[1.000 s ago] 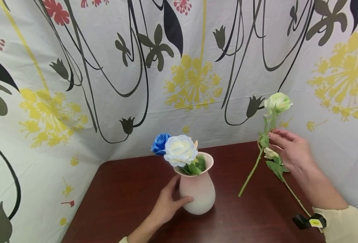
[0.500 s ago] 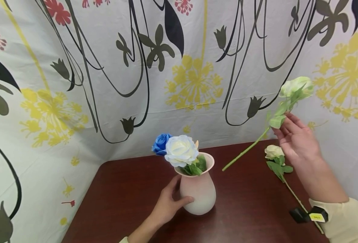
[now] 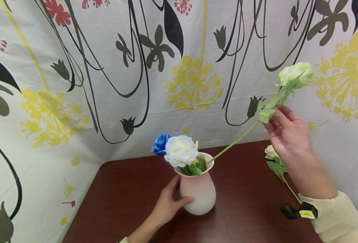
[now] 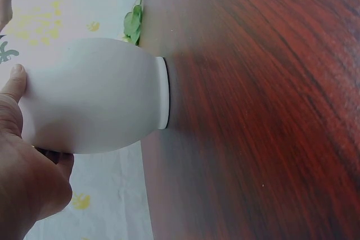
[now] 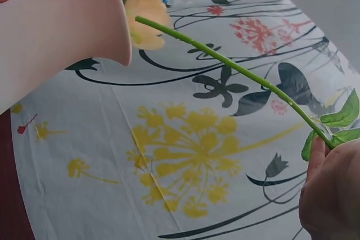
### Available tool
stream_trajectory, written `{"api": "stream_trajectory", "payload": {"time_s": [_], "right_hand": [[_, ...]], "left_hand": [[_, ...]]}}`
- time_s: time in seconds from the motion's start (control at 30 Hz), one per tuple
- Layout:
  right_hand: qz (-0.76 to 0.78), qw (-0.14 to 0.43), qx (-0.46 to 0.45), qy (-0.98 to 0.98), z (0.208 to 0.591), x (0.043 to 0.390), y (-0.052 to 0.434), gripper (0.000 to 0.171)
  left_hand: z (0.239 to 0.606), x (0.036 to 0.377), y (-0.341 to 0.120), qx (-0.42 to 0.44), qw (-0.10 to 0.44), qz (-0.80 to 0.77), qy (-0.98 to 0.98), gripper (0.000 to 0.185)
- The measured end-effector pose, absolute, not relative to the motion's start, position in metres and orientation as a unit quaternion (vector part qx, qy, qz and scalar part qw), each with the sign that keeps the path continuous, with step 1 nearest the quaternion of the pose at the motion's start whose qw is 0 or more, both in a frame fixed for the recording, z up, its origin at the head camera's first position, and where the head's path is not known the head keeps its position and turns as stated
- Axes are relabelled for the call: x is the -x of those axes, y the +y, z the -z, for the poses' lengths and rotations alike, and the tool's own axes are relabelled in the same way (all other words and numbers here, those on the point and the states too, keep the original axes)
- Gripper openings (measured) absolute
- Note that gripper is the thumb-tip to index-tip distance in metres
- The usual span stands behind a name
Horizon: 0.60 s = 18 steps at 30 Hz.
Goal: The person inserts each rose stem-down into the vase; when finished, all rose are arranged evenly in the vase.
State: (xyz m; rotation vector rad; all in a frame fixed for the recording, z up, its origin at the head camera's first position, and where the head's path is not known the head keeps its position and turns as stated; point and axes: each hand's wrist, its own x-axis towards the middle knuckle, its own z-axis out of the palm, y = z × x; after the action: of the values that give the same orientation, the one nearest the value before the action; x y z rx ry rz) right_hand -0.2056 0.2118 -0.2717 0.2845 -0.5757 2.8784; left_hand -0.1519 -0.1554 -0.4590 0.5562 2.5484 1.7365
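A pale pink-and-white vase (image 3: 198,195) stands upright on the dark red table. My left hand (image 3: 167,202) grips its left side, thumb across the front, fingers partly hidden behind. Out of its mouth rise a blue rose (image 3: 160,144) and a white rose with bluish petal edges (image 3: 181,151); a peach-coloured bloom (image 5: 147,23) shows behind the rim in the right wrist view. High at the right, my right hand (image 3: 291,138) pinches a light green rose (image 3: 294,75) by its upper stem, near the leaves. The stem (image 5: 236,67) slants down left, its cut end right by the vase's rim.
A cream-white rose (image 3: 270,152) lies on the table (image 3: 130,199) at the right, its stem running under my right forearm. A curtain (image 3: 106,111) printed with flowers hangs close behind the table and along its sides. A small black device sits at my right cuff.
My right hand has lifted the light green rose off the right side, tilted it, then carried it left until its stem end came to the vase's rim. The left hand and vase stayed put.
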Motion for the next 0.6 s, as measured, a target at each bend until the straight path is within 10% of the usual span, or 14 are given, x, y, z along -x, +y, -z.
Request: {"api": "stream_trajectory", "payload": {"time_s": [0.6], "right_hand": [[-0.842, 0.108, -0.187, -0.494, 0.292, 0.192, 0.14, 0.012]], "left_hand": [[0.461, 0.154, -0.155, -0.183, -0.001, -0.554, 0.812, 0.073]]}}
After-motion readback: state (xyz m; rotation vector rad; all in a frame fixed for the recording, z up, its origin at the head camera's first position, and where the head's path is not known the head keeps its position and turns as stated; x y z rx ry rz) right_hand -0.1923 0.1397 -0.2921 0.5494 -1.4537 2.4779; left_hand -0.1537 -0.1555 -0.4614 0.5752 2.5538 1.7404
